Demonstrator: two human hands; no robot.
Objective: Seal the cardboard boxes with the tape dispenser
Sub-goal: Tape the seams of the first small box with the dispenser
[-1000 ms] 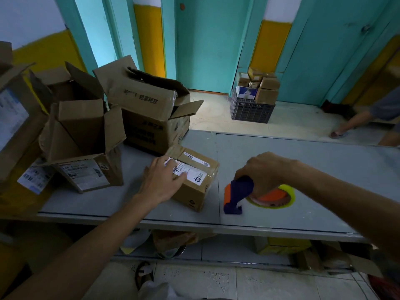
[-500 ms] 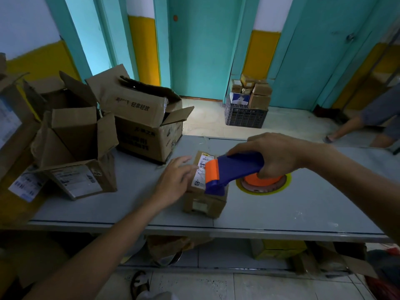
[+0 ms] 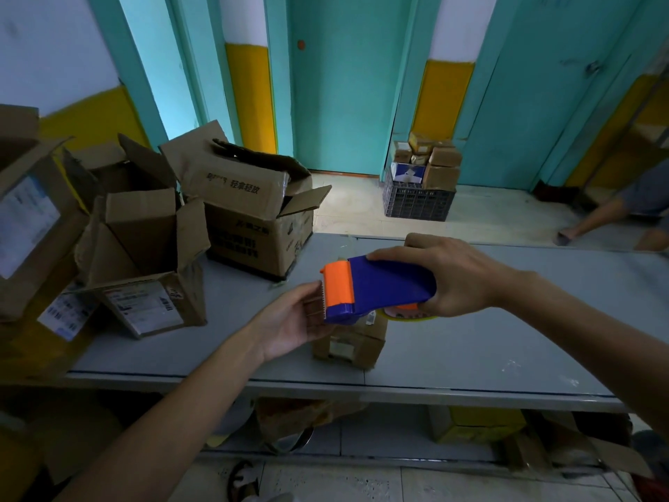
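Tape pick-up at the cutter, small box below

Right hand (image 3: 452,280) wraps the rear of the tape dispenser (image 3: 383,284), fingers over the blue body, and holds it roughly level in the air with the orange head pointing left. Judged reason: this presents the toothed edge to the other hand. Left hand (image 3: 289,320) is palm-up at that edge, thumb and fingertips against the teeth, probably feeling for the loose tape end. Whether it pinches tape cannot be told.

Small cardboard box (image 3: 347,344) sits on the grey table (image 3: 506,338) directly under the dispenser, flaps down, near the front edge. No fresh strip is visible on it, so sealing looks not yet begun.

Change from half a second earlier: the left hand was resting on the small box and is now off it and up at the cutter. The dispenser, then tilted down over the box, is higher and flatter. The box is unheld.

Further out: two open boxes (image 3: 144,244) (image 3: 253,211) stand on the table's left. A dark crate (image 3: 416,202) of parcels stands on the floor beyond.
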